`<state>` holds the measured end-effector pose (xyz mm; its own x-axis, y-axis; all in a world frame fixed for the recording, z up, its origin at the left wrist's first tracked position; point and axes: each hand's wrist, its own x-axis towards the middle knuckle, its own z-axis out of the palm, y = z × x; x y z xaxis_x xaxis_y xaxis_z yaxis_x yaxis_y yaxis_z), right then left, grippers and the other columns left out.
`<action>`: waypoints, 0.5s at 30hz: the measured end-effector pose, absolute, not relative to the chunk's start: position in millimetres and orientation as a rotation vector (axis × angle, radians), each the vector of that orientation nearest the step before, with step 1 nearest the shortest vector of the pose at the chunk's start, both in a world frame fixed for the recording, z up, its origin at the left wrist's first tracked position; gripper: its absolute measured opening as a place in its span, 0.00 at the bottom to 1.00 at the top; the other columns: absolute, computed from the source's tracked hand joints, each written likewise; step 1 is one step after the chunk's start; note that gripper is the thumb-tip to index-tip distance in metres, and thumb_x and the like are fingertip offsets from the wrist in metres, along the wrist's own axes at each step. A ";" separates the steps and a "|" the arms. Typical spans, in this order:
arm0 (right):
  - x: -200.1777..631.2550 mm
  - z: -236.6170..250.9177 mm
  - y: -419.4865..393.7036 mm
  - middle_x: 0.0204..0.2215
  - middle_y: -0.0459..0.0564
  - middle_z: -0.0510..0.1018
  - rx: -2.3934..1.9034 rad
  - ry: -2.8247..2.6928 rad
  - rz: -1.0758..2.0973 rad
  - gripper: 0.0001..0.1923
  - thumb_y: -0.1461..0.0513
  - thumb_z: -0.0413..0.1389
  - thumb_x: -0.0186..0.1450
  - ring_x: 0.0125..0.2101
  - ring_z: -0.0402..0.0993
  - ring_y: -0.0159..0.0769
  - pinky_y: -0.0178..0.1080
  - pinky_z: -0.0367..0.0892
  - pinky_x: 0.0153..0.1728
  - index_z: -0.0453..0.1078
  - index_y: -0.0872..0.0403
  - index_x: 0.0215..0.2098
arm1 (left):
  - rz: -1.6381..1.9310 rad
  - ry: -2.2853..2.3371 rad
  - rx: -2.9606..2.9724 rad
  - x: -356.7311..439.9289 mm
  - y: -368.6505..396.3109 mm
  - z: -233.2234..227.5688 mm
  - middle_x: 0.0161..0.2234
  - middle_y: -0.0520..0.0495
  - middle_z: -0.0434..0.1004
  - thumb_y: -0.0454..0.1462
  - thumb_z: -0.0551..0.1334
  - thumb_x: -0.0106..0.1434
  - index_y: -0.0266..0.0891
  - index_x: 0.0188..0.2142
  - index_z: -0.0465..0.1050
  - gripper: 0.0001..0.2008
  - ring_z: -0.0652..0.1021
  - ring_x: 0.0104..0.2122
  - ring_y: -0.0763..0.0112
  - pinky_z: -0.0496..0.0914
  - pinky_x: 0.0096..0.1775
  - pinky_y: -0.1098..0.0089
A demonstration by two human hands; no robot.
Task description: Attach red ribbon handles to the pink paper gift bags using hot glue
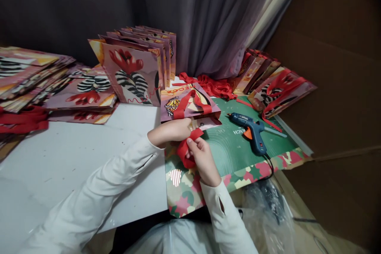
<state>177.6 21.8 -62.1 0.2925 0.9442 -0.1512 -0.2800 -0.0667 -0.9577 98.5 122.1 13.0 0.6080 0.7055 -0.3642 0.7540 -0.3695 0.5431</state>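
A paper gift bag (190, 101) with a butterfly print lies on its side in front of me, its mouth facing me and red ribbon across its face. My left hand (178, 129) is at the mouth of this bag. Its fingers are mostly hidden by the bag's edge and the ribbon, so I cannot tell what they hold. Just below, my right hand (205, 162) pinches a loop of red ribbon (187, 159) between thumb and fingers. A blue glue gun (251, 129) with an orange trigger and a glue stick in its back rests to the right.
Beneath the work is a green board (229, 154) with a patterned border. Several gift bags (133, 71) stand behind on the left, with flat stacks (26, 75) beyond. More ribboned bags (279, 91) lean at the right by a cardboard wall (336, 87). Loose red ribbon (212, 86) is heaped behind.
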 end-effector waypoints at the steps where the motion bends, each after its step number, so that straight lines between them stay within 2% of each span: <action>1: 175.1 -65.1 22.5 0.13 0.40 0.66 -1.234 -0.716 1.175 0.20 0.46 0.59 0.55 0.14 0.58 0.24 0.30 0.53 0.18 0.63 0.54 0.22 | -0.104 1.157 2.154 99.2 122.2 12.0 0.23 0.47 0.76 0.41 0.55 0.58 0.38 0.36 0.72 0.12 0.74 0.21 0.69 0.62 0.23 0.73; 5: 171.9 -72.7 22.2 0.12 0.41 0.67 -1.231 -0.685 1.230 0.22 0.45 0.59 0.54 0.14 0.59 0.24 0.31 0.53 0.18 0.62 0.53 0.20 | -0.125 1.185 2.193 103.2 122.8 9.5 0.33 0.41 0.80 0.46 0.52 0.62 0.37 0.41 0.72 0.18 0.78 0.29 0.63 0.66 0.29 0.71; 9: 181.0 -71.3 14.2 0.14 0.37 0.67 -1.169 -0.623 1.206 0.18 0.48 0.59 0.56 0.15 0.58 0.25 0.30 0.53 0.19 0.68 0.53 0.34 | -0.103 1.201 2.211 106.9 122.0 10.0 0.44 0.38 0.78 0.45 0.52 0.63 0.38 0.49 0.71 0.20 0.78 0.37 0.59 0.67 0.35 0.69; 11: 187.0 -69.7 8.1 0.14 0.37 0.65 -1.170 -0.584 1.196 0.19 0.49 0.59 0.57 0.15 0.56 0.25 0.30 0.52 0.18 0.70 0.53 0.39 | -0.091 1.193 2.202 108.2 121.7 11.1 0.46 0.39 0.78 0.43 0.52 0.63 0.38 0.49 0.71 0.19 0.78 0.39 0.60 0.67 0.37 0.70; 15: 196.3 -69.0 -1.9 0.19 0.40 0.69 -1.219 -0.516 1.173 0.16 0.50 0.60 0.56 0.19 0.60 0.25 0.29 0.55 0.20 0.70 0.54 0.32 | -0.058 1.127 2.181 110.2 122.2 13.8 0.43 0.45 0.79 0.38 0.52 0.63 0.39 0.45 0.73 0.15 0.78 0.39 0.66 0.67 0.37 0.74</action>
